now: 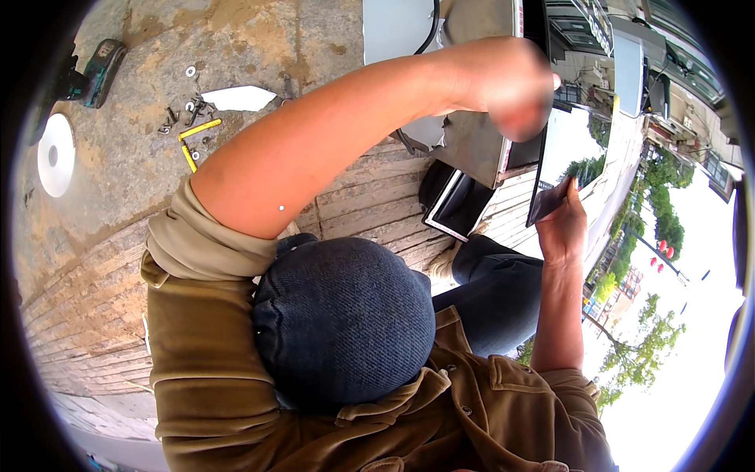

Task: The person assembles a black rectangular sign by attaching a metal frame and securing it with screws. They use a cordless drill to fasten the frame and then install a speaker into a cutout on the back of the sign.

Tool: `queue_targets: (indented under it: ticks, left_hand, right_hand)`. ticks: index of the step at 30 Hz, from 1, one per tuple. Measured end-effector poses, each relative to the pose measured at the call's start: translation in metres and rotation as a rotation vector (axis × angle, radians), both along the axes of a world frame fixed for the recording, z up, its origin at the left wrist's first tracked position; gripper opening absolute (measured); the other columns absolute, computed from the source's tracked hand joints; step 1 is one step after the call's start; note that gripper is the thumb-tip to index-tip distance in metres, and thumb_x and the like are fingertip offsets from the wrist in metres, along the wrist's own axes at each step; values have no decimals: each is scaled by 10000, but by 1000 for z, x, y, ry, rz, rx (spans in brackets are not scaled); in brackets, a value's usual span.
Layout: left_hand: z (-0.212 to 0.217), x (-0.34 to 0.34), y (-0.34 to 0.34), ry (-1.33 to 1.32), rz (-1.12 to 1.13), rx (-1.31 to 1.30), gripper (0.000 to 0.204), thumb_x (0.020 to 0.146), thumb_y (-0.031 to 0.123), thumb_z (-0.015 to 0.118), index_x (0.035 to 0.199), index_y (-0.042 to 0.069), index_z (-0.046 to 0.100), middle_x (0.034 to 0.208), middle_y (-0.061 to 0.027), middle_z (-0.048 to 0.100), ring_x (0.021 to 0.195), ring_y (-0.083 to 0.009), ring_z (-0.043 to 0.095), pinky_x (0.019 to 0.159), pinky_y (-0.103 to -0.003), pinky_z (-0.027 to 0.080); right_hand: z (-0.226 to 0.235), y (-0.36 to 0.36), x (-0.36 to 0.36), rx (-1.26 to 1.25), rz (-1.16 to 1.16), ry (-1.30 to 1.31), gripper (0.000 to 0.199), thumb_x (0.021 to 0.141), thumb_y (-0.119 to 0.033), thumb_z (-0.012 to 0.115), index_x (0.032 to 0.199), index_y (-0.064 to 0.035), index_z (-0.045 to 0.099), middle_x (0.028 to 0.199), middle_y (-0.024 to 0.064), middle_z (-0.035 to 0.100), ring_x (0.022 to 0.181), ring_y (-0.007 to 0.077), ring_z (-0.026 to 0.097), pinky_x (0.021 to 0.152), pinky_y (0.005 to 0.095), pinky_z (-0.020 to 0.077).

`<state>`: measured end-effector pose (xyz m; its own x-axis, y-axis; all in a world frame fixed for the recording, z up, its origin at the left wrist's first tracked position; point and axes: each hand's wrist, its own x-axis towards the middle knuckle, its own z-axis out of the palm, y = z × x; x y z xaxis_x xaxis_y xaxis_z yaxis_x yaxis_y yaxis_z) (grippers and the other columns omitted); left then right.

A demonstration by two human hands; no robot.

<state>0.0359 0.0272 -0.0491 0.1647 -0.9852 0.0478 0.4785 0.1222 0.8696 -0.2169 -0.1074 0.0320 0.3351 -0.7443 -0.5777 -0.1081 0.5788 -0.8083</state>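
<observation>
My right hand [564,224] grips the lower corner of a glossy dark glass panel [590,135], its thumb over the front face. The panel stands tilted and mirrors sky, trees and buildings. My left arm stretches across to the panel's other edge, beside a metal-sided appliance [476,149]. There my left hand [521,88] is badly blurred; one fingertip shows at the panel's edge, but its grip cannot be made out. Below the appliance sits a black open box-like part [458,203] with a pale rim. My denim-covered knee [346,318] is raised between my arms.
On the stained ground at far left lie a teal-and-black battery power tool [102,72], a white disc [56,155], a white scrap [240,98], several screws [171,118] and bent yellow strips [199,130]. A black cable [433,27] runs beside the appliance. Planks [358,197] surround me.
</observation>
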Motion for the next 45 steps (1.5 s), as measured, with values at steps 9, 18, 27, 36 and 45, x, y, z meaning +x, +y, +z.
queue_targets:
  ticks: [9, 18, 27, 36, 45]
  left_hand:
    - [2, -5, 1, -40, 72, 29, 364, 1008, 281, 420, 848, -2, 585, 722, -68, 617, 532, -99, 565, 551, -232, 478]
    - [-28, -4, 14, -854, 754, 6, 161, 882, 251, 596, 914, 117, 680, 768, -47, 667, 670, -252, 647, 612, -365, 518]
    - [-41, -7, 11, -944, 886, -177, 106, 844, 202, 634, 914, 148, 692, 893, 20, 641, 820, -199, 636, 670, -336, 527]
    - [-32, 12, 3, -862, 957, -410, 133, 813, 88, 621, 934, 32, 615, 965, -102, 594, 877, -302, 587, 755, -381, 493]
    - [-40, 24, 1, -908, 1026, -89, 268, 822, 123, 659, 1087, 79, 645, 1138, -31, 618, 1058, -224, 576, 879, -347, 491]
  right_hand:
    - [-4, -2, -4, -15, 42, -12, 143, 950, -170, 553, 1002, -62, 631, 922, 36, 679, 852, 165, 627, 806, 336, 502]
    - [-12, 3, 4, 18, 9, 1, 115, 933, -166, 585, 970, -66, 629, 899, 40, 670, 831, 183, 622, 777, 332, 509]
    - [-36, -2, -2, 50, 34, 16, 139, 946, -186, 566, 945, -55, 613, 882, 56, 657, 833, 197, 627, 803, 340, 525]
    - [-42, -1, 2, 19, 84, 64, 169, 969, -217, 524, 944, -63, 589, 881, 63, 640, 825, 200, 623, 799, 355, 522]
    - [-34, 5, 6, 75, 105, 65, 211, 980, -259, 492, 948, -109, 637, 906, 64, 670, 897, 237, 631, 853, 390, 497]
